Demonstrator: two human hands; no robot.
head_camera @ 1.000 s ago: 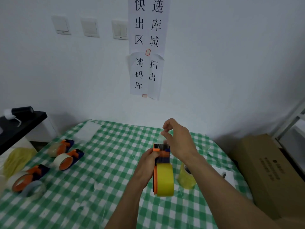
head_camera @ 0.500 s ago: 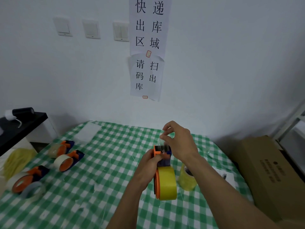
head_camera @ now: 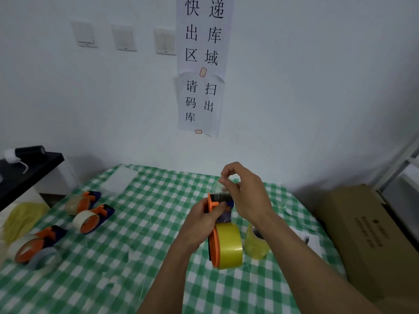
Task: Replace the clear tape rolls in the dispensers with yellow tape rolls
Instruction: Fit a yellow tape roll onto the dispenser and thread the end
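Observation:
My left hand [head_camera: 199,223] grips an orange and blue tape dispenser [head_camera: 217,201] held upright above the table, with a yellow tape roll [head_camera: 230,247] mounted on it. Just above the dispenser's front, my right hand [head_camera: 247,193] pinches the thin free end of the tape [head_camera: 223,185] between thumb and fingers. A second yellow tape roll [head_camera: 257,244] stands on the cloth behind the dispenser. At the left lie three more dispensers [head_camera: 90,217] [head_camera: 80,201] [head_camera: 34,245] loaded with clear rolls. A loose clear roll [head_camera: 44,259] rests by the nearest one.
The table carries a green-white checked cloth [head_camera: 136,234]. A cardboard box [head_camera: 374,241] stands at the right. A black shelf [head_camera: 27,168] with a dark roll is at the left, above a yellow bundle [head_camera: 20,219]. White paper [head_camera: 308,239] lies near the right edge.
My right hand dipped to the dispenser's front, then rose a little with the tape end pinched. The left hand keeps holding the dispenser in about the same place.

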